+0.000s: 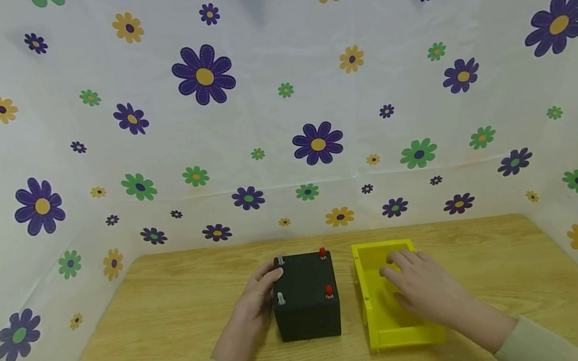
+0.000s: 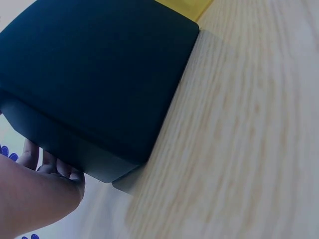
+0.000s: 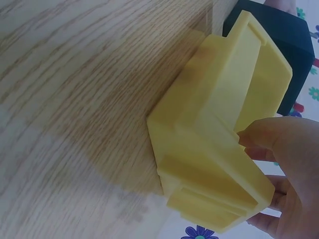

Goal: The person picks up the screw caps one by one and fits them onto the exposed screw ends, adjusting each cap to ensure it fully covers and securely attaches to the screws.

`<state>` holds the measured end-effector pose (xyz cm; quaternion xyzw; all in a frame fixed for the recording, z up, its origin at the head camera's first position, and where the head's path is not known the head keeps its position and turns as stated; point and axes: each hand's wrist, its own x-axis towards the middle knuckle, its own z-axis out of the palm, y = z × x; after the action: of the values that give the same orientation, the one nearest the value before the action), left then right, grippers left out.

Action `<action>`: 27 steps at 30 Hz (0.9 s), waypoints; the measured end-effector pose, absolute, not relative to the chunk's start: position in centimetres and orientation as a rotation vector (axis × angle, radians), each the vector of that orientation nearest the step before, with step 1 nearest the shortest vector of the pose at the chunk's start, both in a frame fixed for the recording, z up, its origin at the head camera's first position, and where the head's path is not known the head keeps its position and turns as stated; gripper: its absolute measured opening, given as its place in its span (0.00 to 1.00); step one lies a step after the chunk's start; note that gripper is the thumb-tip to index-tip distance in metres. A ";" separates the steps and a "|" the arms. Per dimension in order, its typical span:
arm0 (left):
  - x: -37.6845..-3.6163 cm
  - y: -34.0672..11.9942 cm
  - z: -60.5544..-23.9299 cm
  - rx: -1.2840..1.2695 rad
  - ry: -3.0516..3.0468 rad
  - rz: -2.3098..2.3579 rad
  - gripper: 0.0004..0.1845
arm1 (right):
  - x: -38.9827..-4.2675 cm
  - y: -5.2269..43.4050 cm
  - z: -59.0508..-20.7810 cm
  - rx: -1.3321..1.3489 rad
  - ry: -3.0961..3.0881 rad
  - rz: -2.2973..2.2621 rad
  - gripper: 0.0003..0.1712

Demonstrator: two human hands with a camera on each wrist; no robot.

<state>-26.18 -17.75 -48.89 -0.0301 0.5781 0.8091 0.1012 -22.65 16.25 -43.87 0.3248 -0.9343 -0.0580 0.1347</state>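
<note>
The black box point(image 1: 305, 298) stands upright on the wooden surface point(image 1: 151, 342), near its middle, with two grey and two red studs on top. The left hand point(image 1: 253, 306) rests against the box's left side, fingers relaxed and lying along the upper left edge; the left wrist view shows fingertips point(image 2: 55, 167) touching the box wall. The yellow tray point(image 1: 393, 326) lies just beside the box on its right, apart by a narrow gap. The right hand point(image 1: 420, 285) reaches over the tray's right wall, fingers loosely spread and bent down into the tray; the right wrist view shows the thumb outside the wall and the fingers inside it. Flowered sheeting point(image 1: 280, 114) encloses the surface.
</note>
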 end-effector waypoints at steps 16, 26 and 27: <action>-26.2 -17.9 -48.6 -0.090 1.720 2.351 0.20 | -22.9 16.8 -44.1 0.935 -2.719 -0.158 0.24; -26.3 -17.8 -48.8 -0.094 1.724 2.346 0.26 | -23.7 16.9 -44.1 0.942 -2.655 -0.184 0.20; -26.3 -17.9 -48.8 -0.095 1.723 2.345 0.26 | -23.8 16.9 -44.1 0.940 -2.654 -0.184 0.19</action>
<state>-26.28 -17.85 -48.84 -0.0324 0.5880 0.8000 0.1149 -23.78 16.88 -44.15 0.3289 -0.9286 -0.0642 0.1593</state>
